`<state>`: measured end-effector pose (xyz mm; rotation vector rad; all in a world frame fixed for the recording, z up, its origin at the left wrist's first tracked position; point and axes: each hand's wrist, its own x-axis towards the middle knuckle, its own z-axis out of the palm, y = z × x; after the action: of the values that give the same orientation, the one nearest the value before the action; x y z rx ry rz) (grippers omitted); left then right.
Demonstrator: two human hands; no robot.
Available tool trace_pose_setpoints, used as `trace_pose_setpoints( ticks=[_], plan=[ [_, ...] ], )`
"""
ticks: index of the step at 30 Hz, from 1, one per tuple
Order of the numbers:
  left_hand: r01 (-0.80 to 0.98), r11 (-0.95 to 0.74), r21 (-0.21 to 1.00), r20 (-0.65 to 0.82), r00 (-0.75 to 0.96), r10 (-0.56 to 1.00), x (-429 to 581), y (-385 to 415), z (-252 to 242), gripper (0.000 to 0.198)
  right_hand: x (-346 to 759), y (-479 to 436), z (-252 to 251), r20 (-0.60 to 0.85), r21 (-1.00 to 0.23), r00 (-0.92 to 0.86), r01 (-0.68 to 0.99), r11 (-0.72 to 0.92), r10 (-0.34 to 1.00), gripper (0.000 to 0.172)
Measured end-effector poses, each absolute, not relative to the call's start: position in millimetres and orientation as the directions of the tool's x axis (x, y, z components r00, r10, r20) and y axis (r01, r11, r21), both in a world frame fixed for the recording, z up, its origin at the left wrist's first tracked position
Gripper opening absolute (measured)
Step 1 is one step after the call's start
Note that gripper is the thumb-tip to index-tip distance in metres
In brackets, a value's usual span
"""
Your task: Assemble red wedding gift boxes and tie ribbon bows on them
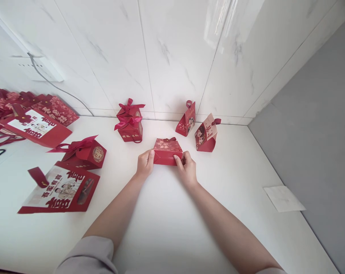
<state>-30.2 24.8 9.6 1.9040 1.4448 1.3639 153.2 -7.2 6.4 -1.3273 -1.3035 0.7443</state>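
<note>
Between my two hands is a red paper gift box (166,158) with a patterned, paler flap and a small ribbon on top. My left hand (146,163) grips its left end, thumb along the near corner. At the right end, my right hand (186,166) holds the box with its thumb on the front face and the fingers behind. Beyond my right hand stand two triangular red boxes with ribbon loops, one (186,121) near the wall and the other (206,136) closer. Two ribbon-tied red boxes (130,132) stand behind my left hand.
At the left on the white table (232,205) are a red bag (61,188) with a white printed front, a bow-tied box (89,156) and a pile of red bags (41,123). A grey cable (61,89) hangs along the tiled wall. White paper (283,198) lies at the right edge.
</note>
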Motion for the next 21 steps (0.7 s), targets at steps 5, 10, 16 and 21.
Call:
trace_pose_setpoints(
  ticks=[5,10,16,21],
  plan=[
    [0.492,-0.391,0.778,0.466,-0.034,0.884,-31.3,25.9,6.5,0.049,154.1,-9.9,8.5,0.269,-0.926,0.168,0.315,0.206,0.948,0.033],
    [0.477,-0.385,0.790,0.466,-0.059,0.883,-29.9,25.0,9.3,0.049,155.8,-15.8,11.3,0.313,-0.916,0.117,0.300,0.267,0.942,0.027],
    [0.460,-0.393,0.796,0.458,-0.035,0.888,-31.3,26.6,9.4,0.038,155.5,-18.0,12.0,0.357,-0.897,0.068,0.303,0.322,0.932,0.027],
    [0.474,-0.383,0.793,0.450,-0.030,0.893,-29.7,27.4,8.9,0.031,156.4,-16.5,10.2,0.374,-0.887,0.072,0.319,0.334,0.925,0.030]
  ],
)
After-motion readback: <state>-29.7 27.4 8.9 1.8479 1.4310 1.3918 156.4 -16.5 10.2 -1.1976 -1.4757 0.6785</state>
